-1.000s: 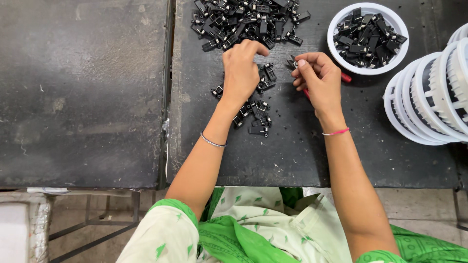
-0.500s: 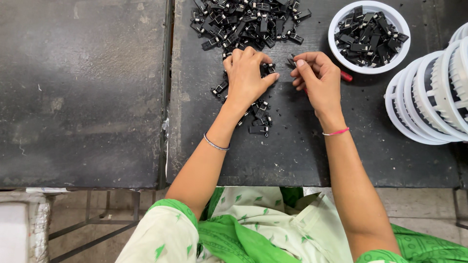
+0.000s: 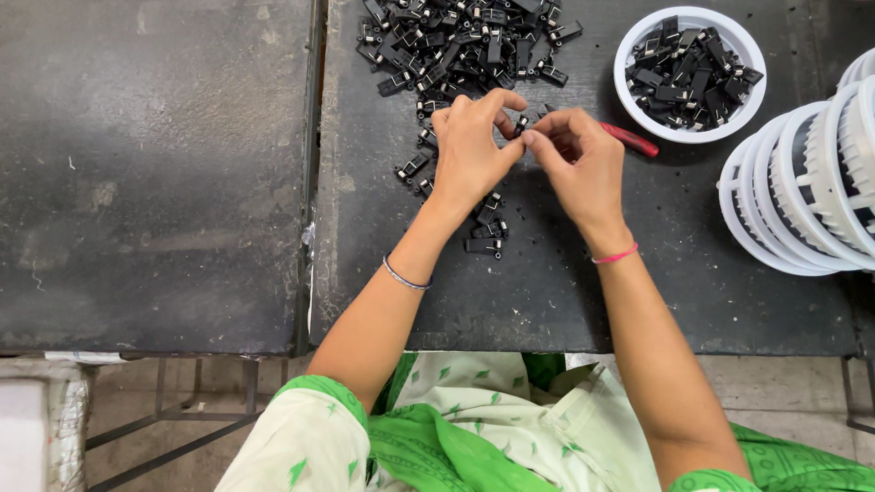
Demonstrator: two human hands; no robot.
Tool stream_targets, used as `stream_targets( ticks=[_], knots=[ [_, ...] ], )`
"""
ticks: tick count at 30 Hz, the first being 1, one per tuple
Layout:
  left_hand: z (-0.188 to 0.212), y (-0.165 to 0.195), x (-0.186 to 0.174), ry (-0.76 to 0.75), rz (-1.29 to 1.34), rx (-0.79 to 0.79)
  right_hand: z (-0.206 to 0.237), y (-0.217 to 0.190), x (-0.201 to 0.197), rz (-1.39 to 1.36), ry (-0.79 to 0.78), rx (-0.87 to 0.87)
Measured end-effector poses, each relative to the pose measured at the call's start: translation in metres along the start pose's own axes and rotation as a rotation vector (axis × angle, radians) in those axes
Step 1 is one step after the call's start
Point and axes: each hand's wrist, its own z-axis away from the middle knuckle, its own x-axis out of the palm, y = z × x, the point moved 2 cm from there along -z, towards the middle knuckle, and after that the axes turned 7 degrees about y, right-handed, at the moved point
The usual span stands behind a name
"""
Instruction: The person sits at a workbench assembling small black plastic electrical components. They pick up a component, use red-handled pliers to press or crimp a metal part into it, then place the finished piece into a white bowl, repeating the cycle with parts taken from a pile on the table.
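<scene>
My left hand (image 3: 474, 146) and my right hand (image 3: 579, 159) meet fingertip to fingertip over a dark table (image 3: 547, 292), pinching one small black clip part (image 3: 521, 125) between them. A large heap of the same black parts (image 3: 460, 41) lies just beyond my hands. A few loose black parts (image 3: 483, 228) lie under and near my left wrist. A red-handled tool (image 3: 631, 139) pokes out from behind my right hand.
A white bowl (image 3: 690, 128) filled with black parts stands at the back right. A stack of white ribbed rings (image 3: 802, 191) leans at the right edge. A second dark table (image 3: 155, 173) adjoins on the left, with a gap (image 3: 312, 182) between.
My left hand has lifted off the loose parts and moved right, closing up to my right hand. The fingertips of both hands now pinch together on a small part.
</scene>
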Motion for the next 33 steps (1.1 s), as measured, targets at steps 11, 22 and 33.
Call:
stream_targets(
  ticks=[11, 22, 33],
  knots=[
    [0.006, 0.005, -0.001, 0.023, -0.105, 0.043, 0.004, -0.008, 0.003, 0.195, 0.025, -0.122],
    [0.001, -0.018, 0.001, -0.093, 0.272, -0.226, -0.001, 0.011, 0.004, 0.1, 0.053, -0.014],
    [0.008, -0.036, 0.015, -0.116, 0.606, -0.442, 0.0, 0.008, 0.005, 0.021, 0.037, 0.041]
  ],
)
